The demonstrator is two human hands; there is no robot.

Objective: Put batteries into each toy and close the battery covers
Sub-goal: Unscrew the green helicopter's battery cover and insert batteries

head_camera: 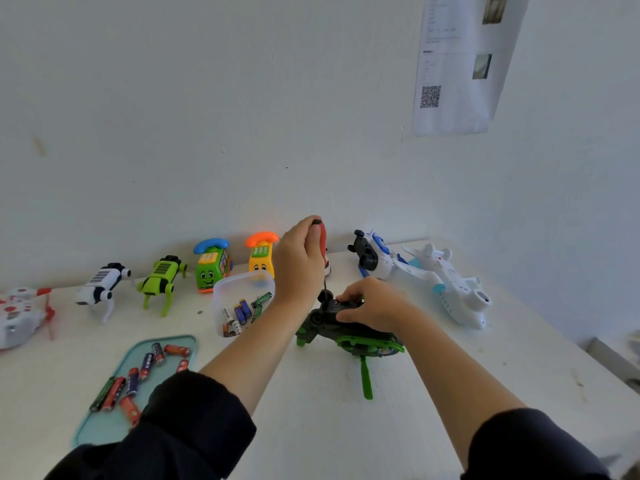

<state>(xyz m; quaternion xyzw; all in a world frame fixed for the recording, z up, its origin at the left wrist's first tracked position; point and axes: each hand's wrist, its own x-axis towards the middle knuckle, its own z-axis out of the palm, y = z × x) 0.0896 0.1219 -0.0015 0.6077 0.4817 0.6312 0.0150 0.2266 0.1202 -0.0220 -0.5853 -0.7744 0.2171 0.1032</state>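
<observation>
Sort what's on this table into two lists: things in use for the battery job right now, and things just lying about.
In use:
left hand gripping the red screwdriver
right hand holding the green-black toy
battery tub
tray of batteries

Lying about:
white robot dog
green robot dog
green phone car
yellow phone car
white plane
wall sheet

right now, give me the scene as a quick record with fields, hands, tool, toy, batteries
left hand: grips red-handled screwdriver, held upright, tip down on the toy
right hand: holds black and green toy on the table
loose batteries: on teal tray, more in clear tub
other toys: lined up along the wall
</observation>
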